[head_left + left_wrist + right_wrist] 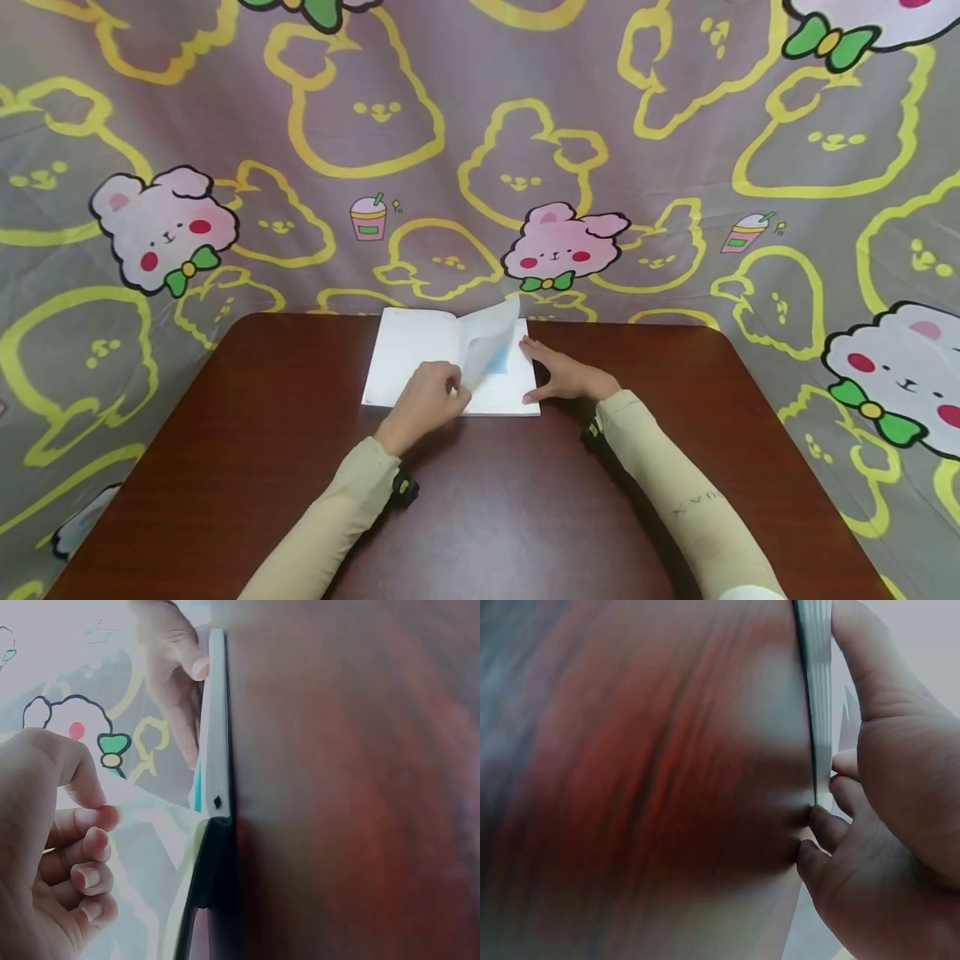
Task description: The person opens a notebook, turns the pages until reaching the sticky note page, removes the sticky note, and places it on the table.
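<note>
An open notebook (411, 354) with white pages lies at the far side of the table. One page (489, 323) stands lifted and curling near the spine. My left hand (429, 397) pinches that page by its near edge between thumb and forefinger; the left wrist view shows the other fingers (91, 877) curled. Under the raised page, a light-blue patch (498, 361) shows on the right side of the notebook. My right hand (567, 375) rests at the right edge, fingers spread. In the right wrist view its thumb (866, 660) lies on top of the stacked pages (820, 690).
The dark reddish-brown table (480, 500) reaches back to a hanging cloth (465, 83) printed with cartoon animals, which also runs along both sides. A small black device (404, 489) sits at the left wrist and another (592, 433) at the right wrist.
</note>
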{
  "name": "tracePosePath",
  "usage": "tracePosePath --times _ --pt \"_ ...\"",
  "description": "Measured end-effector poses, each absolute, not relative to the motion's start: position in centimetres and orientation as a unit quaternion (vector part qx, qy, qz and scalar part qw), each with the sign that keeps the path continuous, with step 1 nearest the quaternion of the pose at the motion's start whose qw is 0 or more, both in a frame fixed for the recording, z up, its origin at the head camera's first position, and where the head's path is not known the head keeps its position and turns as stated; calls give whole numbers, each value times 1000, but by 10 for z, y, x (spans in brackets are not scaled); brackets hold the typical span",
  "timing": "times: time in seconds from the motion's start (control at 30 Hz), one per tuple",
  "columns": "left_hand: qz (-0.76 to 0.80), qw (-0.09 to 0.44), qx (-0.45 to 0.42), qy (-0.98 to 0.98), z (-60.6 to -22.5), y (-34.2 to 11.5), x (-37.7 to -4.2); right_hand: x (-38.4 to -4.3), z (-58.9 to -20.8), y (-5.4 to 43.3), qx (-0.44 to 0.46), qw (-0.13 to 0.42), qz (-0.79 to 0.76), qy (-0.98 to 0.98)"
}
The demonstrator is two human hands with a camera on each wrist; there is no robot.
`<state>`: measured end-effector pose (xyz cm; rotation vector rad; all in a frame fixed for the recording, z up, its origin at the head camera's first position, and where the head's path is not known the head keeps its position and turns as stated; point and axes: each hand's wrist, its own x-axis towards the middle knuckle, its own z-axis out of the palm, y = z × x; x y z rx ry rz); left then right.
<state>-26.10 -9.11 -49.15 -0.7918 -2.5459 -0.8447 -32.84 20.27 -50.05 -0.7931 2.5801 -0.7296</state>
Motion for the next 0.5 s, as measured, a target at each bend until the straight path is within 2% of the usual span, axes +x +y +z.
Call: tracePosePath --times 0.2,0.5 --pt "-333 177 -253 -891 -482 -94 -266 -330 -498 204 -277 179 -259 908" --pt "-361 150 -211 -896 -479 -101 -264 -329 -499 203 -268 182 -260 910"
